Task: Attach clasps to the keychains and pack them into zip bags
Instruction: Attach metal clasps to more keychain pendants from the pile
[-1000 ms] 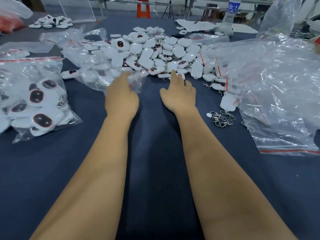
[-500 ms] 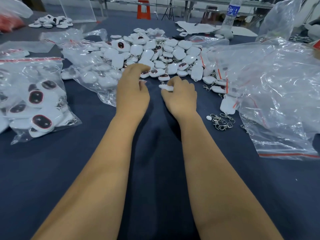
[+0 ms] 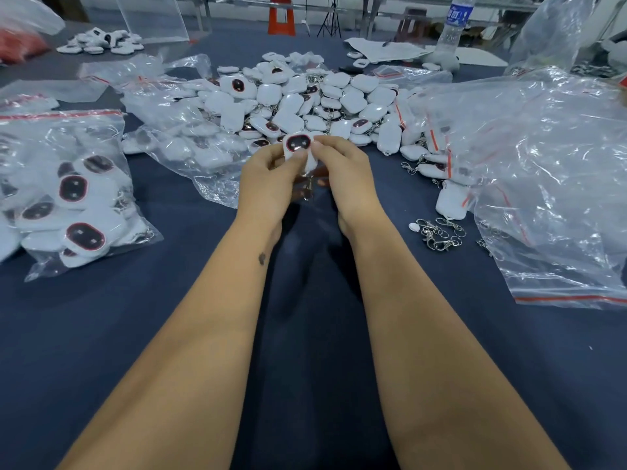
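Dark blue cloth covers the tabletop point(image 3: 101, 334); workshop clutter behind it, an orange stool point(image 3: 281, 15) and a water bottle point(image 3: 453, 27) at the far edge.

We note both hands raised together just in front of the loose pile of keychains point(image 3: 305, 96). Our left hand point(image 3: 268, 184) and right hand point(image 3: 346, 178) each pinch the same white keychain point(image 3: 298, 147), thumbs and fingertips curled on its edges, dark face with red rim turned up toward us. A short metal chain point(image 3: 308, 188) hangs below it between the palms; whether a clasp is already on it, we cannot tell.

Loose clasps point(image 3: 439, 235) lie in a small tangle on the cloth, well right of the hands. A filled zip bag point(image 3: 68, 184) sits at left. Another bag point(image 3: 190, 137), partly filled, lies just left of the hands against the pile. A heap of empty zip bags point(image 3: 543, 164) takes up the right side.

Judgement: this piece is being checked or oriented before clasping or bagging.

Risks from here:
- The clasps are hooked into each other; pulling one could drag several along or scatter them.
- The keychain is smooth and held only at its edges, so it could slip as one hand lets go to reach for a clasp.
- The dangling chain could snag in the pile or on the bag just beside it.
- A piece without a clasp could end up mixed in with the packed ones.
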{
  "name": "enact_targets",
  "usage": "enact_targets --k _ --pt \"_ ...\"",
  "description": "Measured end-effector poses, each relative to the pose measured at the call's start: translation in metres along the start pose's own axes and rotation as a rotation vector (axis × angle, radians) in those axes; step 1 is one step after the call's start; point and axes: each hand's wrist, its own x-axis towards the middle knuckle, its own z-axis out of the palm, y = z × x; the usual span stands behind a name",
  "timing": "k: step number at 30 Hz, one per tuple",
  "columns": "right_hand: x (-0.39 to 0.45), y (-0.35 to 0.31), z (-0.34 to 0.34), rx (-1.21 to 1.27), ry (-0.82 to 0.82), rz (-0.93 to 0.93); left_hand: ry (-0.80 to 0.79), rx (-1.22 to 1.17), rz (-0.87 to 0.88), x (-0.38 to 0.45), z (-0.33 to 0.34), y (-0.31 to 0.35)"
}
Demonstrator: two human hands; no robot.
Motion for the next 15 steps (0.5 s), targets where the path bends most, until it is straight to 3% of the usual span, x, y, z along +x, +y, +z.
enact_targets --k 6,15 --pt "-0.0031 0.0035 0.0014 -0.068 -0.135 -0.070 -0.015 -0.098 -0.053 0.0045 -0.0018 0.0008" --pt "-0.0040 0.0071 0.0000 -0.136 -0.098 -0.076 -0.071 -0.084 -0.050 0.0023 -0.0017 0.0030"
